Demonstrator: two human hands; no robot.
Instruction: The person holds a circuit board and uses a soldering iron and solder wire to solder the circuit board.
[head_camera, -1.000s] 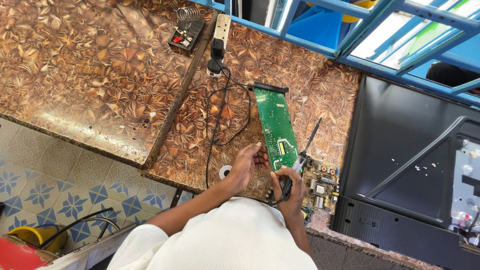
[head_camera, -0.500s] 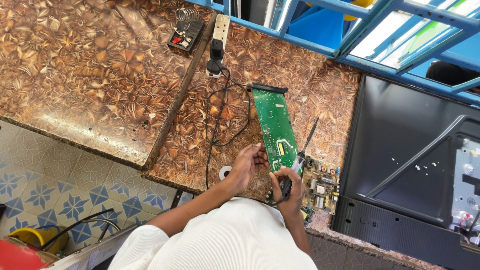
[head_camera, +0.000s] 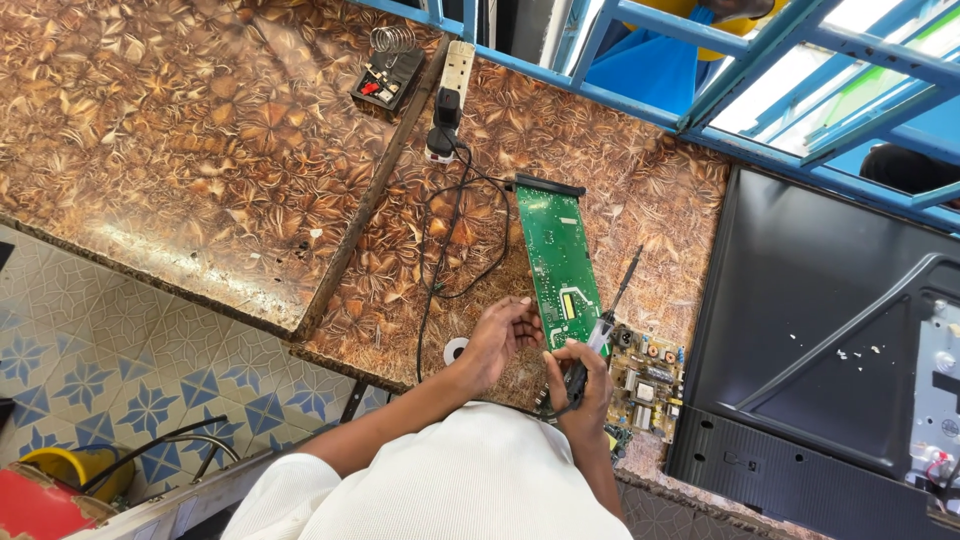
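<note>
Clenched around the dark handle of a soldering iron (head_camera: 600, 335), the right hand (head_camera: 578, 385) keeps the tool's thin shaft angled up and away over the counter (head_camera: 300, 200). Its grip is a closed fist low on the handle. The left hand (head_camera: 500, 335) has its fingers curled at the near end of a long green circuit board (head_camera: 558, 255), touching the board's edge; whether that grip pinches the board or only rests on it cannot be told. The green board lies flat on the brown patterned counter, running away from the person. Just right of the right hand sits a second board with mounted components (head_camera: 645, 375). A black cable (head_camera: 440, 250) loops left of the green board up to a power strip (head_camera: 455, 70). A black television back panel (head_camera: 830, 330) lies at the right.
</note>
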